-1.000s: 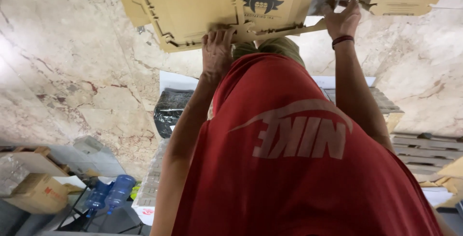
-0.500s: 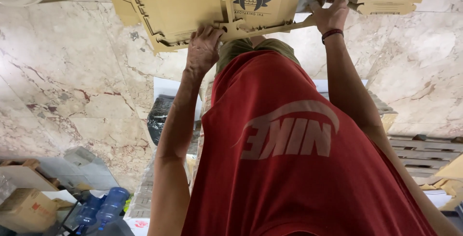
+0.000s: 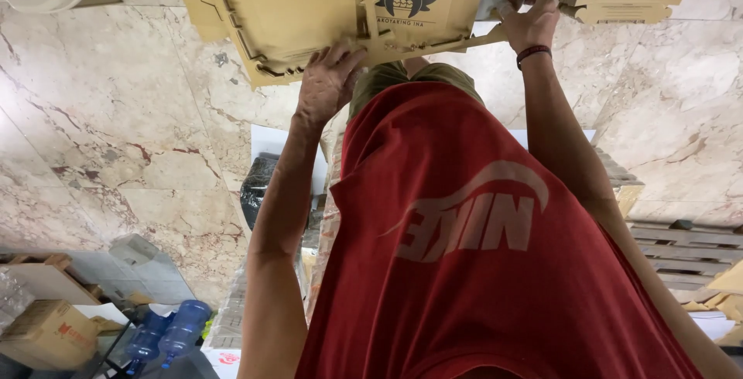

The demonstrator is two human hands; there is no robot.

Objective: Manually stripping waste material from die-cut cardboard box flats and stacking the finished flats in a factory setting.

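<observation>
The flat die-cut cardboard sheet (image 3: 325, 15) lies ahead of me over the marble floor (image 3: 116, 139), its long axis running left to right. My left hand (image 3: 329, 81) presses splayed fingers on its near edge; my right hand (image 3: 530, 23) grips the right end, fingers curled.

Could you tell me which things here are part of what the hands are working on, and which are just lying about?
In hand:
flat cardboard sheet, pressed by left hand and right hand

Lying about:
blue water bottles
small carton
black bag
cardboard stack
</observation>
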